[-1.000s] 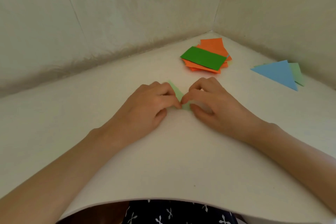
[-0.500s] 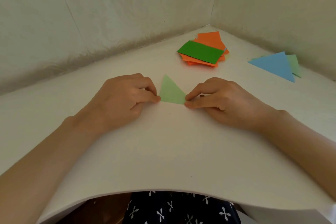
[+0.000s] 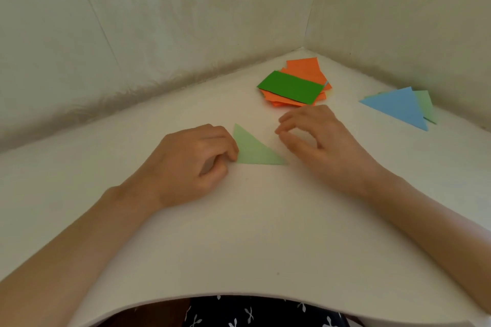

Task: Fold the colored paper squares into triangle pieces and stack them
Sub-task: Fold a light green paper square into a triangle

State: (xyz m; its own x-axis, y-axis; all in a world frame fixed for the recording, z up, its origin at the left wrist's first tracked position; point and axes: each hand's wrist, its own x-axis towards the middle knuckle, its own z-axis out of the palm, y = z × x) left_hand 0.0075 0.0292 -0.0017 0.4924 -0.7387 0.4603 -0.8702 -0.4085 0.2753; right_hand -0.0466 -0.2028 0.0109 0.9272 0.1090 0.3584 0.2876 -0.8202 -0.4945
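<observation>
**Workpiece.** The light green triangle (image 3: 252,150) lies flat on the white table (image 3: 239,233), in the middle of the view between the two hands. It has one long straight edge along the near side. Its top corner points away from the person and sits toward the left. The surface shows as one even pale green.

**Left hand.** The left hand (image 3: 191,164) rests on the table at the triangle's left side. Its fingers are curled in, with the fingertips (image 3: 233,154) on the lower left corner of the paper. The thumb is tucked under the fingers, so it cannot be told whether the corner is pinched or only pressed down.

**Right hand.** The right hand (image 3: 318,141) is just beside the triangle's right corner and not on the paper. Its fingers are loosely bent, with a gap between them and the thumb, and it holds nothing.

**Other paper.**
- Far side: a pile of orange sheets (image 3: 305,68) with a dark green sheet (image 3: 291,87) on top.
- Right, near the wall: a blue triangle (image 3: 398,107) lying over a pale green piece (image 3: 426,105).

**Limits of view.**
- The left fingertips hide the triangle's lower left corner.
- The right hand's fingers are blurred.
- The blue triangle covers most of the piece beneath it.
- The number of orange sheets cannot be counted.
- The frame cuts off both forearms.
</observation>
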